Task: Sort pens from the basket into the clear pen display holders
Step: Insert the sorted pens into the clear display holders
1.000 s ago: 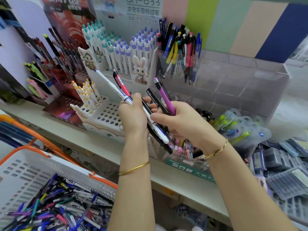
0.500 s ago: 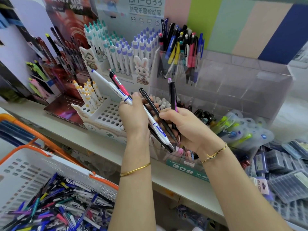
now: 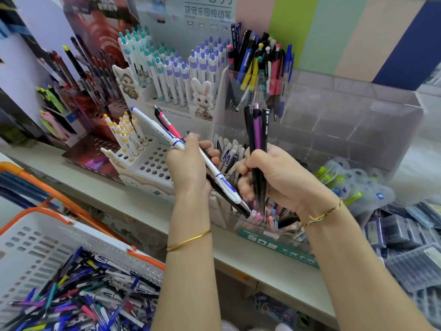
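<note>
My left hand (image 3: 188, 164) grips a slanted bunch of pens: a white and blue pen (image 3: 155, 127), a pink and black pen (image 3: 167, 123) and a black one under them. My right hand (image 3: 279, 175) holds three pens upright, two black pens (image 3: 264, 130) and a purple pen (image 3: 257, 130), over the front compartments of the clear pen display holder (image 3: 346, 120). Its back left compartment holds several mixed pens (image 3: 260, 65). The white basket (image 3: 35, 247) with orange handles sits lower left, full of loose pens (image 3: 90, 297).
A white cardboard pen stand (image 3: 152, 163) with holes and rows of white pens stands left of the clear holder on the shelf (image 3: 133, 201). A dark red pen display (image 3: 90, 91) is further left. Packaged stationery (image 3: 353, 185) lies at the right.
My right hand took a black pen from the left bunch and now holds three pens upright together. Both hands stayed in about the same place above the holder.
</note>
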Available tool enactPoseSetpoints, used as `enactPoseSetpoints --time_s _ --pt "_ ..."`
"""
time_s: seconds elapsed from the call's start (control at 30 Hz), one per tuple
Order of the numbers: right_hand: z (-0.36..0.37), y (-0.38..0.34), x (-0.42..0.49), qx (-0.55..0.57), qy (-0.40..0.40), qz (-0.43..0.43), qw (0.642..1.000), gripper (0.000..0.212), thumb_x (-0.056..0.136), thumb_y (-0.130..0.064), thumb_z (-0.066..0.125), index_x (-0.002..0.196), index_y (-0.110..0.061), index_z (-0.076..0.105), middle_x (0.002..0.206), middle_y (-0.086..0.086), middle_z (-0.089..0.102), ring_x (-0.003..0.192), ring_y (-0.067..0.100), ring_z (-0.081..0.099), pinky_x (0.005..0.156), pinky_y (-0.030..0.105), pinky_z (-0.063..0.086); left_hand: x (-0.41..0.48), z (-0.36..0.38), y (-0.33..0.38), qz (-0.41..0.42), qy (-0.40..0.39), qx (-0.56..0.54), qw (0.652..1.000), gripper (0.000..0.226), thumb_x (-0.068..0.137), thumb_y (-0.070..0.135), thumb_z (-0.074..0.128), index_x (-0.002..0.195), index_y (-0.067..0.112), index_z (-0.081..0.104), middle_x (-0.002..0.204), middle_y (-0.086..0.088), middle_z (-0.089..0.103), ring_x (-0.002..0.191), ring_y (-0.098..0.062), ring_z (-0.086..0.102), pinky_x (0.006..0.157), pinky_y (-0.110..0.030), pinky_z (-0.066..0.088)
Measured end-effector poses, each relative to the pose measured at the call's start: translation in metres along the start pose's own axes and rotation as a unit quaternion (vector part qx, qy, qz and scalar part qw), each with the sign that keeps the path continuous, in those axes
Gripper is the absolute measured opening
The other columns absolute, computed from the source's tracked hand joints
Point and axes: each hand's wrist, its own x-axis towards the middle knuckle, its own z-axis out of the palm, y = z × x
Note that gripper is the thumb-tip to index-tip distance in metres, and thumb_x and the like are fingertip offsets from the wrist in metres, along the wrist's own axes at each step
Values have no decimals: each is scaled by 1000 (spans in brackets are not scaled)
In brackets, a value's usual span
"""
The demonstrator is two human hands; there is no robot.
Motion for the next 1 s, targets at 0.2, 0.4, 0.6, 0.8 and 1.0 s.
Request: enactPoseSetpoints --time_s 0.2,0.4,0.6,0.8,1.0 --pt "-2 -1 -2 -165 -56 -78 982 23 89 4 48 95 -16 59 73 12 42 43 13 26 37 20 22 1 3 -1 -42 10 2 999 27 98 13 50 73 6 52 54 1 54 41 -11 54 43 -22 45" --pt "-8 -10 -4 -304 -129 -103 938 47 83 12 49 106 -23 71 71 1 51 43 7 32 43 14 31 -4 2 1 -49 3 47 998 30 100 15 49 70 7 46 35 8 44 30 -6 44 36 -15 38" --pt "-10 -15 -3 -379 -145 -144 903 37 87 4 60 110 -24 68 81 0 59 57 -1 48 58 8 39 -1 2 1 -50 1 39 998 23 99 14 50 78 8 56 62 0 59 54 -13 58 52 -25 51" --pt "-6 -4 7 -318 -79 -193 925 17 88 0 62 96 -15 63 78 -9 62 65 -1 57 65 12 45 -3 3 -5 -51 -8 68 996 27 97 17 51 73 5 55 64 -8 56 61 -23 57 56 -27 50" --pt "-6 -6 19 -53 50 -231 970 7 93 -11 59 99 -11 63 59 2 45 44 13 30 40 25 26 -3 1 -7 -71 -81 43 993 25 100 19 49 80 5 52 55 -1 49 40 -11 46 37 -18 37"
